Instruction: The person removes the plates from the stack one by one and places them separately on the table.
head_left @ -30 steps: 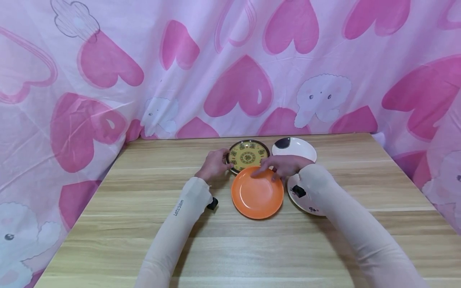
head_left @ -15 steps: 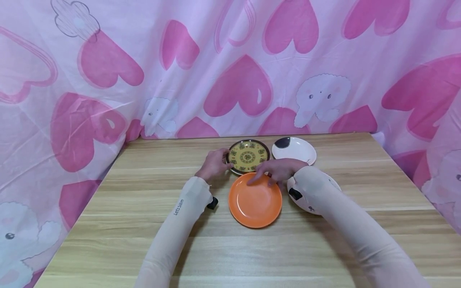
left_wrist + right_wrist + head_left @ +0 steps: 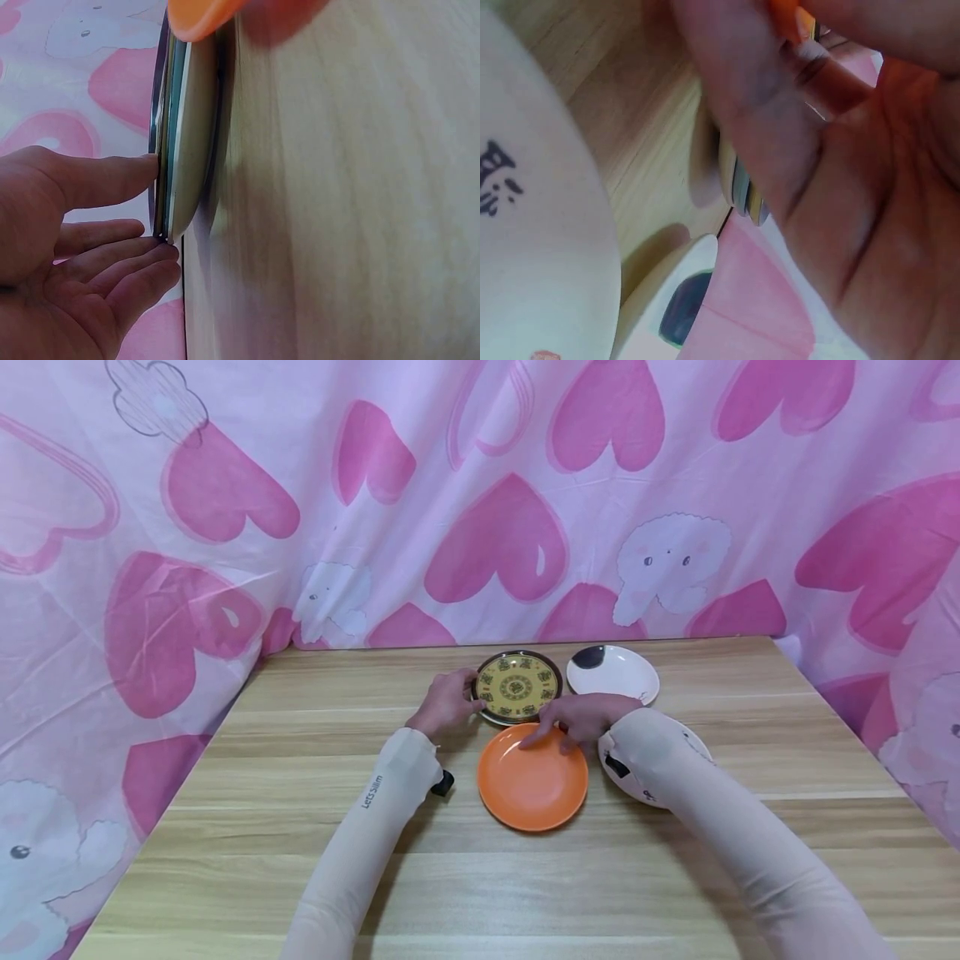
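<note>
The orange plate (image 3: 533, 785) was pinched by the right hand (image 3: 588, 718) just in front of the plate stack (image 3: 517, 685), whose edge was touched by the left hand (image 3: 442, 703), fingers extended. Plate positioning seemed in hand; a steady pinch was probably required next.

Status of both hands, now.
Left hand: open, touching the edge of the plate stack.
Right hand: closed, holding the orange plate by its rim.
</note>
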A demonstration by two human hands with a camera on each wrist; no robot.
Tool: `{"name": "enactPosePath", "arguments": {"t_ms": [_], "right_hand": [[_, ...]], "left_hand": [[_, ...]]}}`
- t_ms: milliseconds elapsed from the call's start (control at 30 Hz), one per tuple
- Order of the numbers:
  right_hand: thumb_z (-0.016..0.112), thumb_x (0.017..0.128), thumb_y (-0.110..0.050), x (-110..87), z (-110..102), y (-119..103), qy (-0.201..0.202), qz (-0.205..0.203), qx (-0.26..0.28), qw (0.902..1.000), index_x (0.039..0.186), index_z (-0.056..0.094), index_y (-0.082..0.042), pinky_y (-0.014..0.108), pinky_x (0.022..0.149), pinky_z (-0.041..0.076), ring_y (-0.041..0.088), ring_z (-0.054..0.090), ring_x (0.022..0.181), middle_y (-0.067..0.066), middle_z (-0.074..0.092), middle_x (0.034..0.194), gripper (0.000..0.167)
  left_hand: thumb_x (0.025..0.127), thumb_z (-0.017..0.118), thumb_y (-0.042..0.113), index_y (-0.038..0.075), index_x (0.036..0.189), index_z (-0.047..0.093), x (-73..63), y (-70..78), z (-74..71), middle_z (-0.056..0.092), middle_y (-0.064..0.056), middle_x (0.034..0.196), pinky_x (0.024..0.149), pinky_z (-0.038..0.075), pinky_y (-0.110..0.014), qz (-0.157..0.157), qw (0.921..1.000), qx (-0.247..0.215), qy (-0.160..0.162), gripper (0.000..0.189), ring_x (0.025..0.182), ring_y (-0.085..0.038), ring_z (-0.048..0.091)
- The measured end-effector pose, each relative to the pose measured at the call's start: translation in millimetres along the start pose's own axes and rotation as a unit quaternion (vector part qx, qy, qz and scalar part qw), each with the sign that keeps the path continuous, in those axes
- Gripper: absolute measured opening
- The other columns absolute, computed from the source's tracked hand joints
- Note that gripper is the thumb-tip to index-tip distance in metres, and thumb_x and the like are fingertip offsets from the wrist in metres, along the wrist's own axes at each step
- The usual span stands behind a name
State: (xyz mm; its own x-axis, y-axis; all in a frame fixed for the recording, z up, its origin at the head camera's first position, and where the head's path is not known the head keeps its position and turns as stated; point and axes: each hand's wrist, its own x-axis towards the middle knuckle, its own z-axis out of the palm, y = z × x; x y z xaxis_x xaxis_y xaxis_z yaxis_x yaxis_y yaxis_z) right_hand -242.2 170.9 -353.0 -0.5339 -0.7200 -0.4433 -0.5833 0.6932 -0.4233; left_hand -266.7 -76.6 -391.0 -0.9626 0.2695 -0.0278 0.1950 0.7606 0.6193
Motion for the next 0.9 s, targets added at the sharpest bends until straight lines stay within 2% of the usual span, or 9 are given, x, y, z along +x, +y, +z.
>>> {"name": "enactPosePath", "arguments": {"t_ms": [167,200,300,367,400,467,600,733,900], "right_hand": [[0.071,0.086,0.002,2.7,1.3,-1.7,0.001,0.029,-0.001,0.9996,0.129,0.066,-0.041,0.05,0.117,0.04,0.029,0.051,0.126,0.015,0.055,0.145,0.06],[0.072,0.086,0.003,2.8,1.6,-2.4,0.001,0.039,0.01,0.9992,0.128,0.067,-0.041,0.048,0.114,0.044,0.028,0.051,0.126,0.015,0.054,0.145,0.061],[0.072,0.085,0.007,3.7,2.9,-3.1,-0.005,0.064,0.051,0.9967,0.126,0.068,-0.041,0.036,0.088,0.057,0.025,0.055,0.111,0.011,0.057,0.137,0.063],[0.072,0.084,0.009,4.3,3.7,-3.1,-0.009,0.072,0.069,0.995,0.126,0.069,-0.04,0.027,0.069,0.054,0.021,0.053,0.101,0.008,0.057,0.129,0.065],[0.072,0.083,0.01,4.4,4.0,-3.1,-0.009,0.075,0.074,0.9944,0.125,0.069,-0.04,0.023,0.064,0.05,0.02,0.051,0.099,0.007,0.056,0.127,0.065],[0.072,0.082,0.011,4.7,4.9,-3.0,-0.009,0.074,0.065,0.9951,0.125,0.07,-0.039,0.021,0.064,0.048,0.02,0.051,0.099,0.006,0.057,0.125,0.066],[0.072,0.081,0.012,4.1,6.0,-4.3,-0.004,0.072,0.045,0.9964,0.124,0.07,-0.04,0.02,0.072,0.045,0.02,0.048,0.106,0.004,0.059,0.127,0.067],[0.071,0.08,0.013,5.0,7.0,-4.1,-0.007,0.062,0.026,0.9977,0.127,0.068,-0.038,0.021,0.072,0.042,0.019,0.047,0.099,0.004,0.059,0.122,0.07],[0.07,0.079,0.015,6.9,7.9,-2.9,-0.009,0.074,0.031,0.9967,0.127,0.068,-0.041,0.021,0.069,0.041,0.018,0.046,0.091,0.003,0.058,0.118,0.074]], "left_hand": [[0.089,0.075,0.013,0.004,0.136,0.058,0.5,0.6,-0.1,0.064,-0.014,0.137,0.117,0.043,-0.043,-0.004,1.0,-0.005,-0.002,0.052,0.131,-0.03,0.057],[0.088,0.076,0.014,0.004,0.136,0.058,0.4,0.7,-0.1,0.064,-0.014,0.137,0.117,0.043,-0.043,-0.003,1.0,-0.003,-0.001,0.052,0.131,-0.031,0.057],[0.088,0.076,0.014,0.004,0.135,0.059,0.1,0.3,0.1,0.065,-0.014,0.136,0.116,0.043,-0.043,0.0,1.0,-0.002,0.001,0.05,0.129,-0.03,0.058],[0.088,0.076,0.014,0.004,0.134,0.059,0.2,-0.3,0.4,0.066,-0.014,0.135,0.115,0.045,-0.043,0.003,1.0,0.001,0.002,0.05,0.128,-0.03,0.058],[0.088,0.076,0.014,0.003,0.134,0.059,0.0,-0.5,0.5,0.066,-0.014,0.135,0.114,0.045,-0.043,0.004,1.0,0.003,0.002,0.05,0.127,-0.029,0.059],[0.088,0.076,0.014,0.003,0.135,0.059,0.3,-1.0,1.0,0.066,-0.014,0.135,0.113,0.046,-0.042,0.007,1.0,0.006,0.002,0.051,0.126,-0.029,0.059],[0.089,0.076,0.014,0.003,0.137,0.058,-0.1,-1.0,1.3,0.065,-0.014,0.136,0.114,0.046,-0.042,0.007,1.0,0.006,0.001,0.053,0.128,-0.03,0.059],[0.089,0.076,0.014,0.003,0.138,0.056,-0.8,-0.4,0.9,0.063,-0.014,0.139,0.116,0.044,-0.042,-0.001,1.0,-0.005,-0.003,0.054,0.131,-0.03,0.057],[0.088,0.076,0.013,0.003,0.136,0.058,0.1,-0.5,0.3,0.064,-0.014,0.138,0.116,0.044,-0.041,-0.002,0.9999,-0.015,0.002,0.053,0.13,-0.029,0.058]]}}
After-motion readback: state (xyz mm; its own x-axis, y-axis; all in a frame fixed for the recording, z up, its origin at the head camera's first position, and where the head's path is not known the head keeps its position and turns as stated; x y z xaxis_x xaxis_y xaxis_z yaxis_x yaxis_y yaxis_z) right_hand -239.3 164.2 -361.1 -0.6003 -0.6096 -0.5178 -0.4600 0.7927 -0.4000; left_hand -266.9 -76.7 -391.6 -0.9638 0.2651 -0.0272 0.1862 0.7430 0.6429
